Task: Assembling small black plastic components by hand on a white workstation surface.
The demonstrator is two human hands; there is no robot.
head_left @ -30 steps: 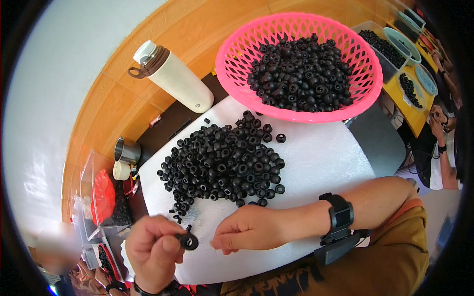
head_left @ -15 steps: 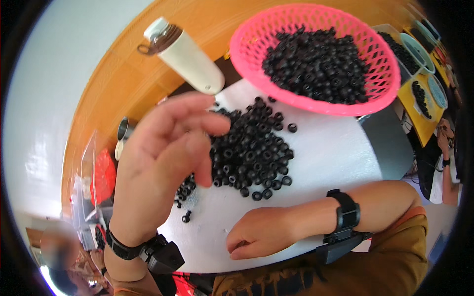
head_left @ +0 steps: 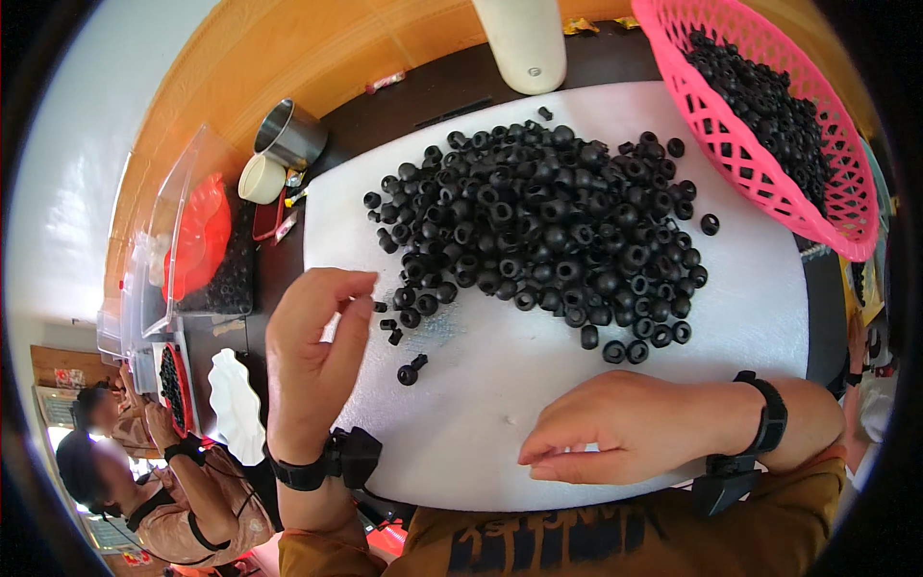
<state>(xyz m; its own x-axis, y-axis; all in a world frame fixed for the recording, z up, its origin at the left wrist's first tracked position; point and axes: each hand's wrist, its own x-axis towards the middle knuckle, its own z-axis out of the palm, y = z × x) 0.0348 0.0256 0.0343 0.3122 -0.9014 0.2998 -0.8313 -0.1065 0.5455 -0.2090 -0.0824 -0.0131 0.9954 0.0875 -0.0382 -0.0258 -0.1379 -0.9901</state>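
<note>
Black bead-like rings [head_left: 548, 221], round with open holes, lie heaped on a white foam board [head_left: 760, 317]. My left hand [head_left: 317, 341] is beside the heap's left edge, thumb and forefinger curled tip to tip with a gap behind them. Whether anything small is between those tips cannot be made out. Close by lie a few stray black pieces, one a ring with a stub [head_left: 411, 370]. Toward the front of the board rests my right hand [head_left: 625, 428], its thumb and fingers brought together in a loose pinch. What it holds, if anything, is hidden.
A pink lattice basket [head_left: 707, 120] full of black rings stands far right. At the back are a cream bottle [head_left: 524, 48] and a steel cup [head_left: 291, 135]. A clear bin with a red bag [head_left: 204, 236] sits left. A person [head_left: 183, 490] works beyond it.
The view has turned, so the basket and bottle sit farther right and higher. My left hand has dropped from over the heap to its left edge, its fingers drawn together. My right hand stays low.
</note>
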